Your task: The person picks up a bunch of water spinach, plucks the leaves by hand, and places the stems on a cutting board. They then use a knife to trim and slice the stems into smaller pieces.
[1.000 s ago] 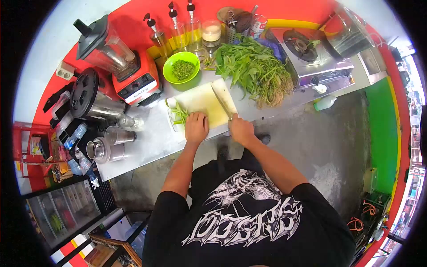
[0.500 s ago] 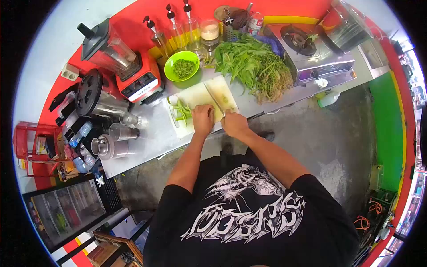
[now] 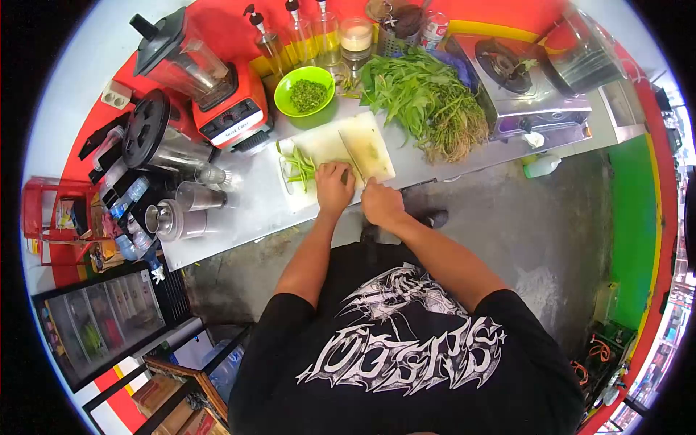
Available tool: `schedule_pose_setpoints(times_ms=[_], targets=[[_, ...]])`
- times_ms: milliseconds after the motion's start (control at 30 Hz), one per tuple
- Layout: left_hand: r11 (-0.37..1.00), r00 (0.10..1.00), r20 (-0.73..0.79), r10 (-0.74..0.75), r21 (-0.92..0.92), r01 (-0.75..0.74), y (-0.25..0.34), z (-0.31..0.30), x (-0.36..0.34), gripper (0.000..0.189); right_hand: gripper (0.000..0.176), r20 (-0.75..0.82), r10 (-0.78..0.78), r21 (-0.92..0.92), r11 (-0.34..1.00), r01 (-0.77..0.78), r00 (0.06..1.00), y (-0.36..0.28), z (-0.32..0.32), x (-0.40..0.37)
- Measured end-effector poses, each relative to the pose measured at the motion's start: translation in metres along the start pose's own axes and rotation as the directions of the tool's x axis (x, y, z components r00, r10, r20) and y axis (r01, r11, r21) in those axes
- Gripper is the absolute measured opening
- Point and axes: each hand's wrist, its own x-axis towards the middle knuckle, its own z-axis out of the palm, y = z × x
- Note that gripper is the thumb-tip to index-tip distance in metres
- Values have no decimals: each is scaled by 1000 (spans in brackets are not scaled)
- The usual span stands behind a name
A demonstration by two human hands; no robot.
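A white cutting board (image 3: 301, 198) lies on the steel counter, with long green stalks (image 3: 299, 168) across its left side. My left hand (image 3: 335, 190) is closed over the right ends of these stalks, fingers curled close to the knife. My right hand (image 3: 382, 203) is wrapped round the handle of a kitchen knife (image 3: 352, 154), which hides the handle. The blade points away from me over the board, just right of my left fingers. Behind the board stands a lime green bowl (image 3: 307, 119) holding chopped greens (image 3: 308, 95).
A heap of leafy greens with roots (image 3: 428, 101) lies right of the board, beside a gas stove (image 3: 540, 109). At the left stand a red blender (image 3: 230, 123), a steel pot (image 3: 181, 156) and cups (image 3: 199, 197). Pump bottles (image 3: 299, 36) line the back wall.
The camera view has shifted slightly, so the counter items sit a little higher and to the right. Both hands and the knife stay at about the same spot on the board.
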Motion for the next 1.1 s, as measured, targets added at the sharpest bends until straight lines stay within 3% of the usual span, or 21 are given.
schedule_pose_setpoints(times_ms=[233,300,433,500,800,1000,1067,1100], targets=[[996,999,32,-4,85,1,4,0,1,12,28,11,28,12,1000,-28,1000,0,4,13],[999,999,47,2,45,-4,3,-1,2,13,30,14,-34,-101,994,35,999,-1,-6,13],[998,997,80,-7,57,2,0,-1,1,14,31,20,-33,-37,999,33,999,-6,-8,4],[998,996,85,-8,65,2,-1,-1,-1,14,31,62,46,-48,998,-44,997,-9,-3,-1],[999,998,66,-14,35,11,1,-2,2,12,27,59,-11,-104,994,17,998,-6,-5,11],[1000,998,63,-4,28,2,1,-4,3,11,25,-11,87,-76,993,-87,996,-7,13,11],[1000,996,85,-12,16,11,-1,-4,2,11,27,-9,-48,-134,990,46,999,-3,10,18],[1000,997,83,-8,27,5,0,-4,2,11,27,-8,-44,-135,990,43,999,-3,5,16]])
